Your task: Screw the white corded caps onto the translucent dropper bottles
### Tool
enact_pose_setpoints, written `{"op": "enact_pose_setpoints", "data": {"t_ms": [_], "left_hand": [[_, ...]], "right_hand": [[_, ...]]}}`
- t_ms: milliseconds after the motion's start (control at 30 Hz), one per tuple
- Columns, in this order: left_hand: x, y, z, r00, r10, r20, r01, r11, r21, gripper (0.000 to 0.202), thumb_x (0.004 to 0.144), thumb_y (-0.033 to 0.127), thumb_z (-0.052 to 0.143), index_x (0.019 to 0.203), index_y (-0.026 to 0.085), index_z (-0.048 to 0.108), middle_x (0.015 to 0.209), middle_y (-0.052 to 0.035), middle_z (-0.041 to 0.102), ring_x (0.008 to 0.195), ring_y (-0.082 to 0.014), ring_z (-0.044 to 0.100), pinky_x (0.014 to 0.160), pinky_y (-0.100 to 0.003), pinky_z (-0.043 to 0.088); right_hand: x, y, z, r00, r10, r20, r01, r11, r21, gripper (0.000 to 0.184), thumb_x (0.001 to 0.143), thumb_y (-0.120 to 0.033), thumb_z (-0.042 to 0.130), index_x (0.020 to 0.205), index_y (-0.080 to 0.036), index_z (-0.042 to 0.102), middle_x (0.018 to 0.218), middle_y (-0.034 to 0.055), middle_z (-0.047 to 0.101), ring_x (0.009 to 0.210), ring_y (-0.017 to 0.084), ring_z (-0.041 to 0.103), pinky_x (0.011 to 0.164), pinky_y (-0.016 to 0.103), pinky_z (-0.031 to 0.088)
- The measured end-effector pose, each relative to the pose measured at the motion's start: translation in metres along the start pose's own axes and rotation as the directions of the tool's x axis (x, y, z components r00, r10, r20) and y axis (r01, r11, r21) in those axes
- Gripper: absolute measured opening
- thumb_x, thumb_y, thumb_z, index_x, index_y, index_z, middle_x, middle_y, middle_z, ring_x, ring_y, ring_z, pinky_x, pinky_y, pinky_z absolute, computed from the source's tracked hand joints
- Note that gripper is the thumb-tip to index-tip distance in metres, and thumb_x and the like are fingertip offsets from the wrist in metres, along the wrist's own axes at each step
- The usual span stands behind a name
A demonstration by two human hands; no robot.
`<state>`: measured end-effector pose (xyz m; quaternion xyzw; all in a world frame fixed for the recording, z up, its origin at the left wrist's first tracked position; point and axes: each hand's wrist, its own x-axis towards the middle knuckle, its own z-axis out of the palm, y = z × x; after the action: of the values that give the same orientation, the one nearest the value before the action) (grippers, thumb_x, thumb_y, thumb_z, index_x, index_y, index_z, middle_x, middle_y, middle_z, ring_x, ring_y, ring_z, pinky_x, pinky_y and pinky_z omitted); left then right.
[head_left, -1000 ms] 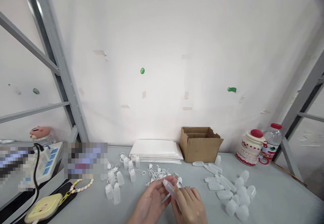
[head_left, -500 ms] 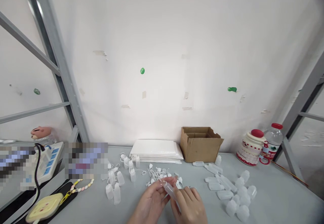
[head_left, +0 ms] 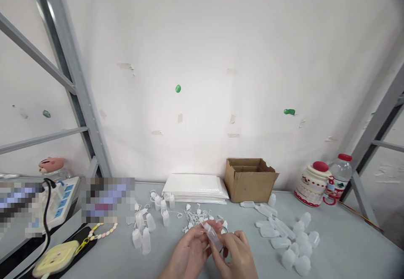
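At the table's near middle, a small translucent plastic squeeze bottle [head_left: 214,239] is held tilted, its narrow top toward the upper left. My left hand [head_left: 192,249], palm partly up, pinches around the bottle's top end. My right hand [head_left: 236,253] grips the lower part of its body between thumb and fingers. Just beyond my fingertips lies a pile of small white caps with loop straps [head_left: 197,216]. Several bottles with caps [head_left: 145,241] stand to the left. On the right are loose bottles without visible caps [head_left: 280,243], lying flat, and a cluster of rounder ones [head_left: 304,247].
An open cardboard box [head_left: 252,185] and a stack of white flat sheets [head_left: 194,188] sit against the wall. A cream jar [head_left: 311,185] and a red-capped drink bottle [head_left: 341,174] stand at the right. A yellow pouch [head_left: 57,258], beaded strap and power strip [head_left: 65,203] lie left.
My right hand's fingers have shifted and curled lower on the bottle, showing more of its body. The bottle and left hand stay in nearly the same place.
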<state>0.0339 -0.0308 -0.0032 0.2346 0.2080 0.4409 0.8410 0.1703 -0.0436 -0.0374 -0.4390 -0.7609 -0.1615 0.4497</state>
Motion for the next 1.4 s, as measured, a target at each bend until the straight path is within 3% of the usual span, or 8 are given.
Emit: {"op": "enact_pose_setpoints", "data": {"t_ms": [233,400,500,567,700,967,1100,1400], "left_hand": [[0.000,-0.002,-0.001,0.998,-0.046,0.037,0.047,0.998,-0.039,0.025,0.075,0.020,0.045,0.089,0.015,0.066,0.093,-0.0078,0.072,0.099,-0.0237,0.058,0.088,-0.035,0.034],[0.001,-0.002,0.000,0.999,-0.044,0.004,0.044,0.999,0.009,0.023,0.074,0.021,0.047,0.088,0.016,0.064,0.095,-0.0080,0.071,0.084,-0.0216,0.061,0.067,-0.029,0.036],[-0.001,-0.001,0.004,1.000,-0.012,-0.011,0.013,0.997,0.080,0.021,0.074,0.024,0.047,0.085,0.016,0.063,0.097,-0.0090,0.070,0.082,-0.0229,0.061,0.061,-0.030,0.036],[-0.003,0.000,0.005,1.000,0.023,-0.021,-0.020,0.989,0.143,0.021,0.074,0.025,0.048,0.084,0.016,0.064,0.097,-0.0095,0.069,0.090,-0.0253,0.060,0.068,-0.032,0.038],[-0.006,0.003,0.006,0.998,0.062,-0.001,-0.060,0.972,0.225,0.022,0.071,0.026,0.052,0.084,0.015,0.066,0.096,-0.0095,0.070,0.106,-0.0274,0.054,0.092,-0.036,0.033],[-0.005,0.001,0.000,0.999,0.033,0.018,-0.036,0.982,0.187,0.028,0.069,0.029,0.054,0.088,0.014,0.068,0.101,-0.0110,0.070,0.115,-0.0274,0.048,0.100,-0.037,0.025],[-0.003,-0.001,-0.001,0.999,0.040,0.012,-0.042,0.987,0.155,0.031,0.070,0.032,0.054,0.093,0.016,0.067,0.101,-0.0092,0.070,0.113,-0.0266,0.050,0.099,-0.038,0.026],[-0.001,-0.001,0.003,0.989,0.110,-0.101,-0.092,0.981,0.170,0.033,0.065,0.030,0.062,0.093,0.015,0.068,0.095,-0.0111,0.071,0.110,-0.0300,0.052,0.092,-0.039,0.033]], "right_hand": [[-0.001,-0.009,0.006,0.921,0.387,0.054,-0.384,0.873,0.300,0.029,0.081,-0.041,0.051,0.061,-0.022,0.059,0.047,-0.0002,0.061,0.048,0.015,0.049,0.050,0.026,0.041],[0.002,-0.011,0.006,0.703,0.592,0.394,-0.693,0.445,0.567,0.036,0.067,-0.056,0.061,0.059,-0.021,0.056,0.043,-0.0016,0.062,0.043,0.015,0.055,0.050,0.027,0.044],[0.007,-0.011,0.005,0.573,0.545,0.612,-0.775,0.119,0.621,0.040,0.057,-0.056,0.068,0.057,-0.019,0.052,0.042,-0.0012,0.062,0.038,0.014,0.055,0.041,0.024,0.040],[0.009,-0.010,0.005,0.522,0.496,0.694,-0.795,-0.012,0.606,0.039,0.054,-0.052,0.072,0.056,-0.019,0.051,0.040,-0.0014,0.062,0.034,0.012,0.052,0.038,0.022,0.037],[0.009,-0.007,0.009,0.487,0.436,0.757,-0.802,-0.121,0.585,0.040,0.053,-0.050,0.073,0.052,-0.019,0.048,0.037,-0.0004,0.062,0.027,0.009,0.046,0.033,0.020,0.035],[0.017,-0.006,0.004,0.484,0.268,0.833,-0.772,-0.318,0.551,0.034,0.052,-0.043,0.075,0.055,-0.013,0.059,0.034,0.0003,0.060,0.027,0.010,0.050,0.029,0.017,0.032],[0.018,-0.005,0.002,0.487,0.257,0.835,-0.776,-0.312,0.549,0.032,0.056,-0.041,0.074,0.057,-0.013,0.058,0.038,0.0009,0.061,0.030,0.008,0.048,0.030,0.017,0.033],[0.001,-0.004,0.015,0.597,0.573,0.562,-0.758,0.172,0.629,0.039,0.058,-0.050,0.069,0.056,-0.021,0.043,0.041,-0.0078,0.049,0.038,0.009,0.046,0.042,0.021,0.037]]}}
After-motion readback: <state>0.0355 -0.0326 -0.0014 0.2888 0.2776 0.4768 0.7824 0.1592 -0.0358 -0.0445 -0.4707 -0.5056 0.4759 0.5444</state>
